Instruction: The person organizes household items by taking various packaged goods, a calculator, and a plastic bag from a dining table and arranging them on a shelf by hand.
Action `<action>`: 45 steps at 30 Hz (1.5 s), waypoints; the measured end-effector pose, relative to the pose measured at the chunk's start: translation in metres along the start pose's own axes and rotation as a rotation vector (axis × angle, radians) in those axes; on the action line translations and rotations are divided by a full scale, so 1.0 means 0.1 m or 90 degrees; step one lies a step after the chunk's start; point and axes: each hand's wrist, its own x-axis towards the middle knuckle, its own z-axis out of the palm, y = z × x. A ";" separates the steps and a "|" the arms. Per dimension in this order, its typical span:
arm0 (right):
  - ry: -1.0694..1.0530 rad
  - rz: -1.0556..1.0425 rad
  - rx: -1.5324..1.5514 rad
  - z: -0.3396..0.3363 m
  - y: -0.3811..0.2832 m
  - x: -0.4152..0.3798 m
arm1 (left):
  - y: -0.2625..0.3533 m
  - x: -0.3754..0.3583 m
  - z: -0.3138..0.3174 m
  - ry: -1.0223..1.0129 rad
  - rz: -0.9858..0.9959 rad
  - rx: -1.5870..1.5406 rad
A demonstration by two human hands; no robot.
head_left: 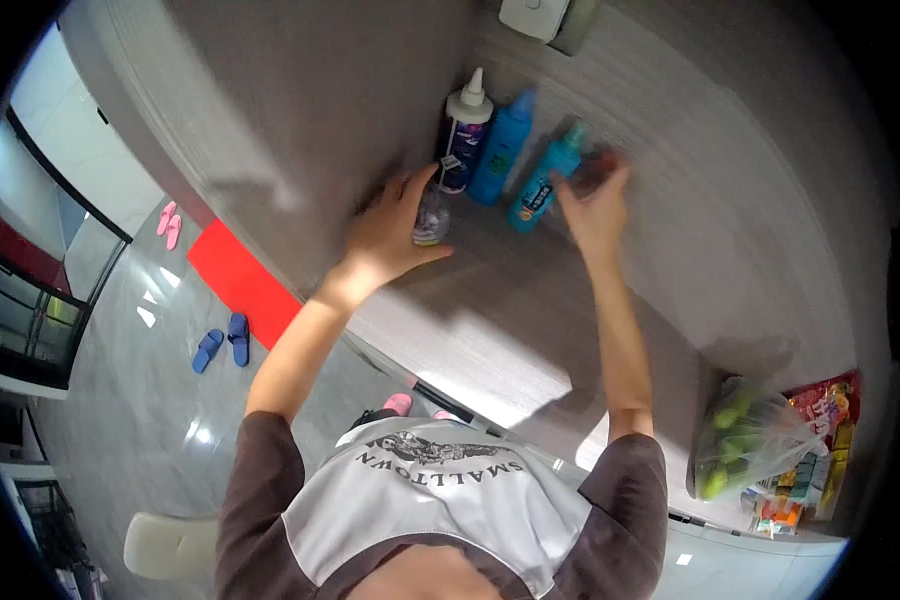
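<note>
- I'm holding my left hand (382,235) spread around a clear bottle (431,220), grip unclear.
- I'm hovering my right hand (598,215), half-curled, beside a turquoise bottle (540,192); can't tell its hold.

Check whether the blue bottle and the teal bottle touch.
Apart. The head view shows a grey strip of background between the blue bottle and the teal bottle, along their facing sides.

bottles (500,160) on shelf (470,285), bag (735,450) to their right
</note>
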 end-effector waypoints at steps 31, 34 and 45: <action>-0.035 0.607 -0.045 -2.44 -1.27 -2.70 | 0.53 0.61 1.06 -0.077 0.233 -0.350; 0.106 0.663 -0.066 -2.78 -1.73 -3.31 | 0.48 0.73 1.29 -0.027 0.304 -0.214; 0.560 0.862 -0.223 -3.93 -3.62 -4.92 | 0.53 0.50 1.22 0.080 0.542 -0.045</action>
